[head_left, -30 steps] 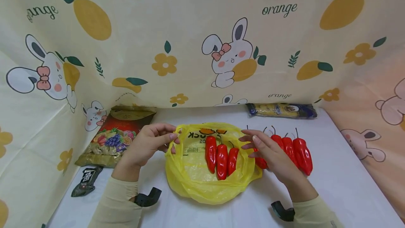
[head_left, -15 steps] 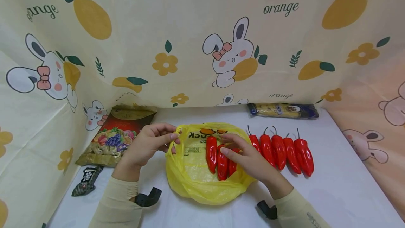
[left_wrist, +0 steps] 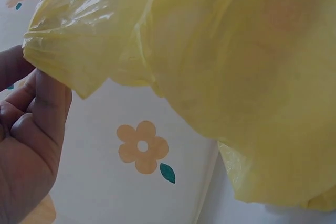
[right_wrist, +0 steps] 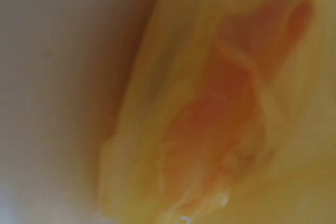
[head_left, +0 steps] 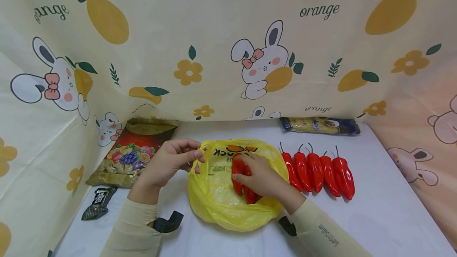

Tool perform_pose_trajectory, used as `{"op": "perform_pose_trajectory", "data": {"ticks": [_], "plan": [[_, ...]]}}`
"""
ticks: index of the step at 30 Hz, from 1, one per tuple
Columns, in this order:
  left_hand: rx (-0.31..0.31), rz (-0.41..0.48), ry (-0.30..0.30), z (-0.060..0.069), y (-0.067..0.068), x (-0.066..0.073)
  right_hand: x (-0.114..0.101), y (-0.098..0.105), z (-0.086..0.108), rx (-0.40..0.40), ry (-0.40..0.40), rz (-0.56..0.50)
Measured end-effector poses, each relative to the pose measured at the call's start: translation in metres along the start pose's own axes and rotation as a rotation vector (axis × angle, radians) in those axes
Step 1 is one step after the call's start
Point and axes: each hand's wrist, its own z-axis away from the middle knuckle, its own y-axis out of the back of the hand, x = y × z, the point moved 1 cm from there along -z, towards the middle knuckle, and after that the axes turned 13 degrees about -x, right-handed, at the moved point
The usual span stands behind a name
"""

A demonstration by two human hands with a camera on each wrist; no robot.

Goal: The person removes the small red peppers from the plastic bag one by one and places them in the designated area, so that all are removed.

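Note:
My left hand pinches the left rim of a yellow plastic bag between thumb and fingers. In the left wrist view the fingers and thumb are at a gathered corner of the bag. Inside the wide bag mouth lie red chili peppers, partly covered by my right hand. Its fingers and thumb reach over the leftmost pepper; whether they grip it is unclear. Through the yellow film, the right wrist view shows only a blurred reddish shape.
Several red chili peppers lie in a row right of the bag. A long blue-ended food packet is at the back. On the left are a red and gold fruit-print pouch and a small black packet. Patterned cloth surrounds the white table.
My right hand has moved left from beside the row of peppers, over the bag's right rim, and down onto the peppers inside. My left hand keeps its pinch on the rim.

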Motion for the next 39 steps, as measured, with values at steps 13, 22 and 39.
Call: {"op": "perform_pose_trajectory", "data": {"ticks": [13,22,39], "plan": [[0.003,0.006,0.004,0.000,0.000,0.000,-0.012,-0.021,-0.018,-0.008,-0.112,0.341],[-0.004,0.013,-0.001,0.000,-0.001,0.001,-0.022,-0.027,-0.025,0.007,-0.087,0.422],[0.003,0.009,-0.005,0.000,0.001,0.002,-0.021,-0.012,-0.026,-0.083,0.052,-0.139]]}}
